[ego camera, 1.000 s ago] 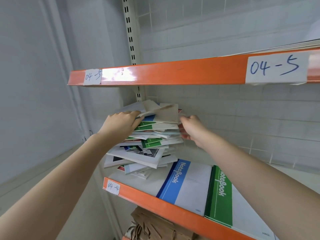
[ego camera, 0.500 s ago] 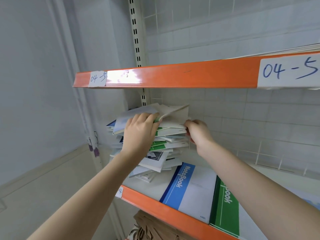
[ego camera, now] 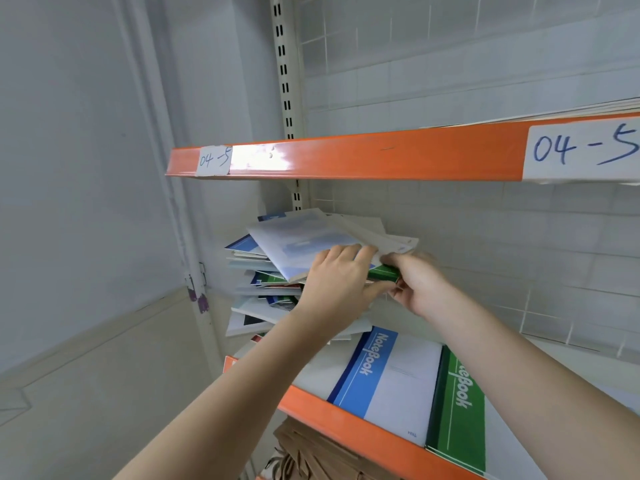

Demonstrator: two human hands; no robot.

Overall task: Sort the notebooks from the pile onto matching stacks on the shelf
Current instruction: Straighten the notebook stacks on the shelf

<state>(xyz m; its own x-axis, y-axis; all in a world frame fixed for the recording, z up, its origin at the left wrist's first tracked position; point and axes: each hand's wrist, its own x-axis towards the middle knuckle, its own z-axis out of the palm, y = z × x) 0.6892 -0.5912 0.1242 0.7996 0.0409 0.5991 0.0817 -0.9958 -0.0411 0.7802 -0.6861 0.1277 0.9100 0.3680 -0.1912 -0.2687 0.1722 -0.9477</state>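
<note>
fingers [ego camera: 349, 252] of left hand [ego camera: 341, 282] lie fairly straight over the top white notebook [ego camera: 298, 244], thumb tucked under toward the green notebook [ego camera: 384, 273]. right hand [ego camera: 420, 284] fingers curl in and pinch the green notebook's near right corner, just beside the left thumb.

near: blue stack [ego camera: 391, 372] and green stack [ego camera: 457, 407] lie flat at the front of the lower shelf [ego camera: 346, 427], side by side, green to the right. brown paper bags [ego camera: 304, 448] sit below the shelf.

mid: pile [ego camera: 266, 289] is at the left of the lower shelf, messy, covers fanned at odd angles. green notebook sits a few layers down, under the tilted white one.

far: upper shelf [ego camera: 381, 157] with 04-5 labels [ego camera: 581, 148], tiled wall behind.

handling guess: notebooks look thin, light and bendy, with glossy covers that probably slide. grip at the spine or a corner, thumb under and fingers on top; hold down the upper ones while pulling, or the pile could slump left off the shelf. green one likely goes to the green stack.
</note>
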